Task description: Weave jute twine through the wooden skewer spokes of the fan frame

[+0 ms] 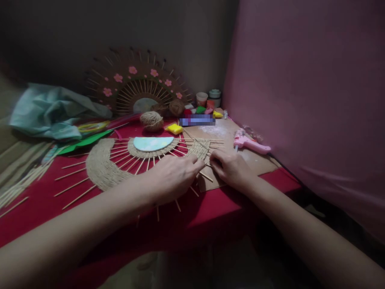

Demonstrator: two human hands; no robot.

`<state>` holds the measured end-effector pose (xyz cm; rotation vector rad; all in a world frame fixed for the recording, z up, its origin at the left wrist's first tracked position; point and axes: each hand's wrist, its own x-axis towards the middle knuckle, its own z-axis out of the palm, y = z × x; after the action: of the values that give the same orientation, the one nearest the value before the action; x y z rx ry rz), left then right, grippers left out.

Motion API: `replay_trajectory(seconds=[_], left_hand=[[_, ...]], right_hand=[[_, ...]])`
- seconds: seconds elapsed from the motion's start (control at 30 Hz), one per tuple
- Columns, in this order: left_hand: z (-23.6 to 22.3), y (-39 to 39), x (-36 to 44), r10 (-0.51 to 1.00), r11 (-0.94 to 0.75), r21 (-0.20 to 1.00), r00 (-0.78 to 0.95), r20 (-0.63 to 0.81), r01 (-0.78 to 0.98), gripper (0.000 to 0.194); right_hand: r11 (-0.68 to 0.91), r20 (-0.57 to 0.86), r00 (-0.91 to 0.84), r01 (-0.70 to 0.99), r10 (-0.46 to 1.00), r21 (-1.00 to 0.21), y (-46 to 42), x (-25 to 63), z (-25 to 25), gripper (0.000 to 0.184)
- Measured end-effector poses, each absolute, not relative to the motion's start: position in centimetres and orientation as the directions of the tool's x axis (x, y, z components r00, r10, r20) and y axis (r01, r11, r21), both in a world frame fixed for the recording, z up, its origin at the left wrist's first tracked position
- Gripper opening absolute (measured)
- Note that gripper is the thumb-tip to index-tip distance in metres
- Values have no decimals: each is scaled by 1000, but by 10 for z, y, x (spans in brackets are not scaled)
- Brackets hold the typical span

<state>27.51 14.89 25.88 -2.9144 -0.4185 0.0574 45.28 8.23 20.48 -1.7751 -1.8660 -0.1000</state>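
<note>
A half-round fan of thin wooden sticks [80, 196] lies on the table, with a wide band of woven twine [100, 170] on its left and a shorter woven patch [200, 148] on its right. A light blue half-disc [153, 143] covers its centre. My left hand [176, 174] is closed over the sticks at the patch's lower edge, thumb and fingers pinched there. Just right of it, my right hand [230, 165] is curled shut by the stick ends; what its fingers hold is hidden. A strand of twine runs over the patch from behind.
Behind the fan sit a twine ball [152, 121] and a yellow packet [174, 128]. A pink glue gun [251, 143] rests on cardboard [219, 180] at right. A finished flowered fan [132, 80] leans at the wall. Loose sticks [22, 186] and blue-green cloth [48, 112] lie left.
</note>
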Motion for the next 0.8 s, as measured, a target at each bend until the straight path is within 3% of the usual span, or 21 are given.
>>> replay_trajectory(seconds=[0.2, 0.37, 0.6, 0.8], left_hand=[[252, 160, 285, 134, -972, -188, 990, 33, 138, 17], [240, 161, 290, 11, -940, -338, 997, 83, 39, 20], [235, 159, 289, -18, -897, -440, 995, 102, 29, 23], [237, 161, 286, -18, -921, -389, 997, 70, 11, 22]], right_hand=[[117, 436, 34, 942, 899, -315, 82, 452, 205, 12], [96, 431, 46, 948, 901, -303, 81, 453, 206, 12], [168, 481, 63, 891, 875, -422, 68, 457, 215, 7], [179, 415, 7, 896, 910, -407, 66, 459, 220, 11]])
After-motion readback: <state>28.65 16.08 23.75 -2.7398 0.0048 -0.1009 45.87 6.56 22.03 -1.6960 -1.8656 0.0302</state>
